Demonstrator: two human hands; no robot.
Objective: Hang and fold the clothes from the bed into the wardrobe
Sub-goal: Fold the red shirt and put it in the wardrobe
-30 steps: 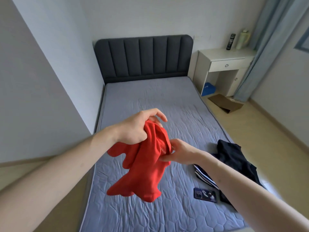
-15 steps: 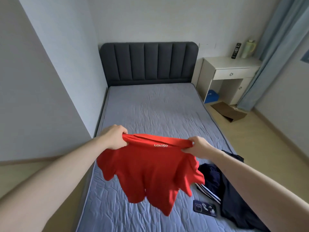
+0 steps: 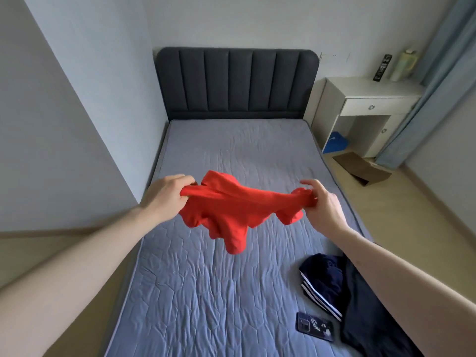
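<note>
A red t-shirt (image 3: 231, 212) hangs stretched in the air above the grey mattress (image 3: 231, 292). My left hand (image 3: 167, 194) grips its left end and my right hand (image 3: 318, 202) pinches its right end, the cloth sagging between them. On the near right of the bed lies a dark navy garment with white stripes (image 3: 324, 282), partly under my right forearm, next to more dark clothing (image 3: 371, 318). No wardrobe is in view.
A dark phone (image 3: 315, 326) lies on the mattress near the dark clothes. The padded headboard (image 3: 237, 81) is at the far end. A white bedside desk (image 3: 365, 109), a curtain (image 3: 432, 81) and a brown box (image 3: 360, 168) on the floor stand right of the bed.
The shirt went from bunched between close hands to being pulled wide. It now sits farther out over the bed, lifted and billowing, with the printed collar band no longer showing.
</note>
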